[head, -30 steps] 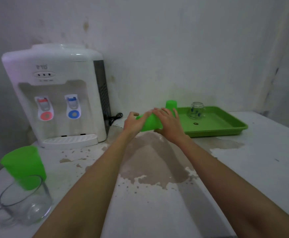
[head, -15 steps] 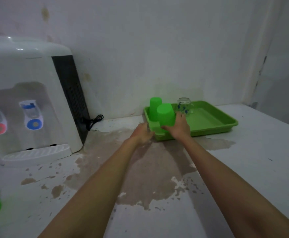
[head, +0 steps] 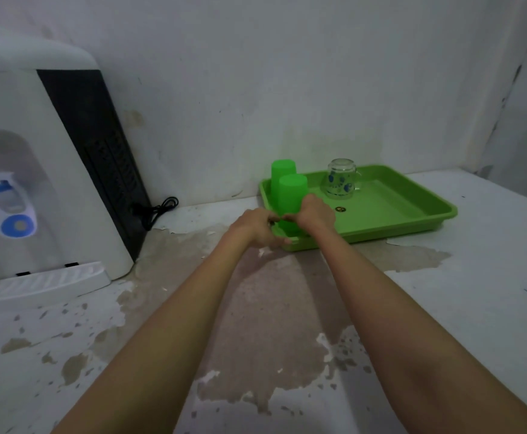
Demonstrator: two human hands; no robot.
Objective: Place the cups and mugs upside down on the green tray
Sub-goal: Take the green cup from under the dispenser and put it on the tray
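Note:
The green tray point(head: 390, 214) lies on the table against the back wall. In its near left corner a green plastic cup point(head: 291, 195) stands upside down. My left hand point(head: 254, 227) and my right hand point(head: 315, 213) both hold it at its base, fingers wrapped around the lower part. Directly behind it a second green cup point(head: 282, 170) stands upside down. A clear glass mug with blue print point(head: 341, 180) sits upside down at the back of the tray, handle to the right.
A white water dispenser point(head: 40, 170) with a black side panel and a black cable point(head: 159, 208) stands at the left. The white tabletop point(head: 475, 308) has worn brown patches in the middle. A wall rises close behind the tray.
The green cup went from held sideways in front of the tray to upside down in the tray's near left corner. My view shifted right; the cup and mug at the near left left the frame.

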